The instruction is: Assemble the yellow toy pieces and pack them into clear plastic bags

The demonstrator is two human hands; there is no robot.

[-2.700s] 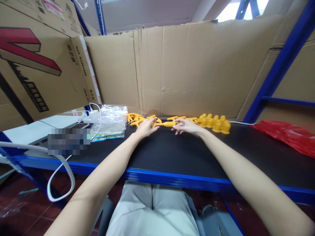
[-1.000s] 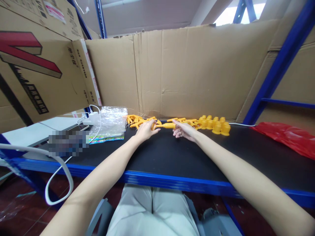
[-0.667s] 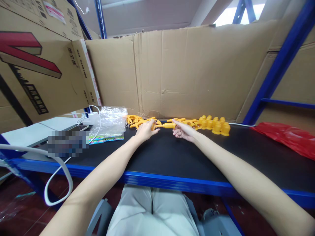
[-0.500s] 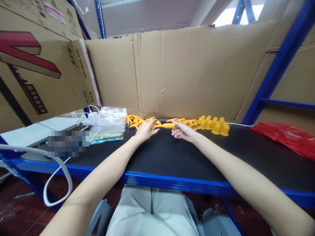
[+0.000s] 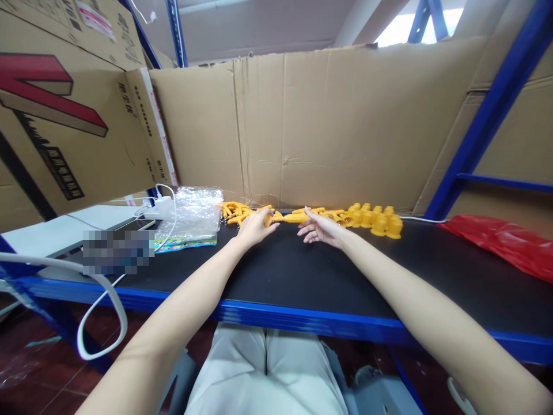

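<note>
My left hand (image 5: 254, 227) is closed around a yellow plastic cup-shaped piece (image 5: 268, 220), its opening facing right. From that piece a yellow fluted handle (image 5: 296, 218), looking like a screwdriver's, runs level toward my right hand (image 5: 323, 229). The right thumb is lifted above the handle's end and the fingers are spread below it; the handle's end passes behind the thumb. Yellow branching pieces (image 5: 235, 210) lie in a heap behind my left hand. Beyond my right hand are several upright yellow cup pieces (image 5: 380, 222).
A clear plastic bag (image 5: 194, 210) lies on a colourful packet at the left, near a white charger (image 5: 162, 206) with cables. A red plastic bag (image 5: 501, 239) rests at the right. Cardboard (image 5: 345, 127) walls the back of the black shelf (image 5: 276, 271), which has a blue front edge.
The right thumb has risen slightly and its fingers have spread from the handle. My left hand keeps the cup-shaped piece in nearly the same place.
</note>
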